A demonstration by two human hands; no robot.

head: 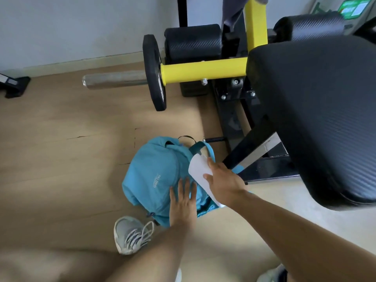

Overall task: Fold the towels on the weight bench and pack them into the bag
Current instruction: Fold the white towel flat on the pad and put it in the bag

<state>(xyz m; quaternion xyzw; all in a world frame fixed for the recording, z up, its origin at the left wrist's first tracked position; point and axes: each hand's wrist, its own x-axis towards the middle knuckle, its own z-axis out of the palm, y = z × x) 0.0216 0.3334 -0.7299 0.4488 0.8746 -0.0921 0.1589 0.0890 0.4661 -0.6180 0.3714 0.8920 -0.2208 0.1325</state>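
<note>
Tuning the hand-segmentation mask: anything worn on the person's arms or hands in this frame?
Nothing. The left hand and right hand are bare, with no gloves, rings, watch or bands visible. Both forearms are uncovered to the frame edge, so no sleeves show. No markings or tags are visible on either arm.

Bare forearms without sleeves, and a pale grey laced sneaker [131, 235] with white laces.

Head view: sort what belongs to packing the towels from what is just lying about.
Job:
white towel, gripped by the right hand
blue bag, on the floor, with the left hand flat on it
bench pad

Lying about:
weight plate
steel bar
foam rollers
shoe
</note>
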